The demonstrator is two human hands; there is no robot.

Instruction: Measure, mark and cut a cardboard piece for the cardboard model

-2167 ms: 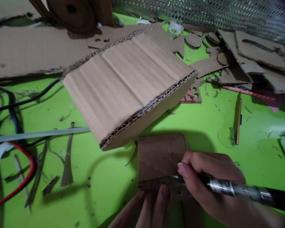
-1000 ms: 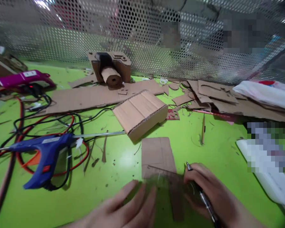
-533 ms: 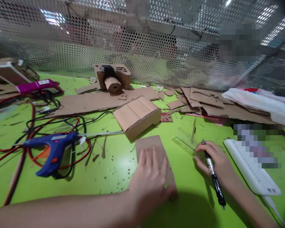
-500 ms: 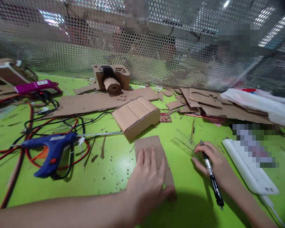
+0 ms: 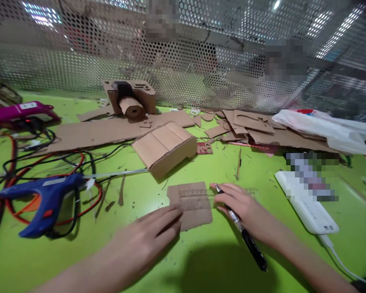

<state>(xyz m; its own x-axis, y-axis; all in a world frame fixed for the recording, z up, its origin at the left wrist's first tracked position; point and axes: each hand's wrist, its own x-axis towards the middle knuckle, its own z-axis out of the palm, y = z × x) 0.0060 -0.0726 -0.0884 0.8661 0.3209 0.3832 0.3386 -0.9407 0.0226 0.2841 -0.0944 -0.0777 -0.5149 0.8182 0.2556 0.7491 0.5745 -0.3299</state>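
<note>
A small piece of brown cardboard [image 5: 195, 219] lies on the green table in front of me. My left hand [image 5: 158, 228] grips its left edge, fingers close together. Across the cardboard's upper part lies a clear ruler [image 5: 193, 193], reaching out to the right under my right hand [image 5: 239, 201]. That hand is closed on the ruler and also keeps a black and silver pen [image 5: 250, 242] between its fingers, the pen's back part slanting toward me. Just beyond is a folded cardboard box [image 5: 166, 146].
To the left lie a blue glue gun [image 5: 51, 195] with tangled cables and a purple tool [image 5: 24, 112]. A cardboard camera model [image 5: 129, 99] stands behind, near a perforated metal screen [image 5: 183, 69]. Cardboard scraps [image 5: 253, 122], a pencil [image 5: 238, 162] and a white power strip [image 5: 306, 203] are rightward.
My left hand has shifted from on top of the cardboard to its left edge, and the cardboard is turned. My right hand has moved left, bringing the ruler onto the cardboard.
</note>
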